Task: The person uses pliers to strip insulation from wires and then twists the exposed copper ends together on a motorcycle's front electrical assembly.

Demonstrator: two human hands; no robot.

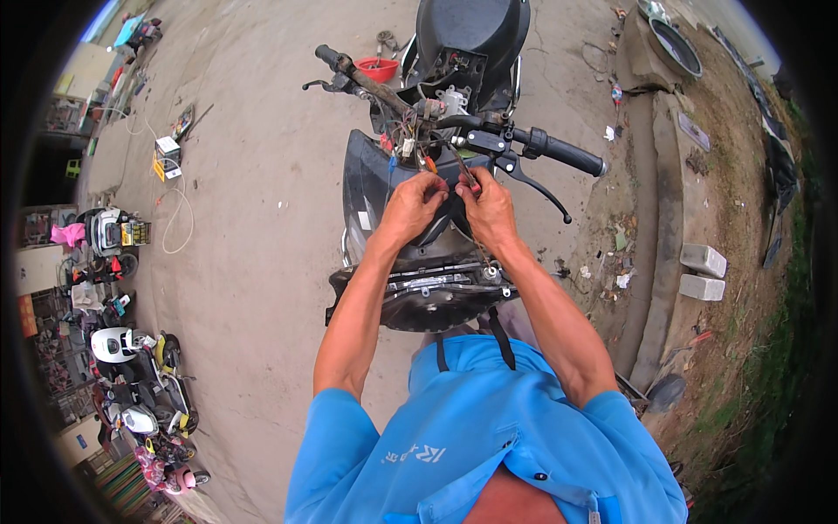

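A dark scooter front (367,210) with exposed wiring (407,140) stands before me. My left hand (415,203) is pinched at the loose wires, beside an orange piece (430,164); what its fingertips grip is too small to make out. My right hand (484,210) is closed on a slim dark tool with red on it (467,175), likely pliers, close to my left fingertips. The right handlebar grip (567,150) and brake lever (537,188) sit beyond my right hand.
A red basin (375,70) lies behind the left handlebar. Boxes with a hose (166,157) and parked scooters (122,345) are at left. A concrete kerb (655,262), two pale blocks (703,260) and a metal basin (674,48) are at right.
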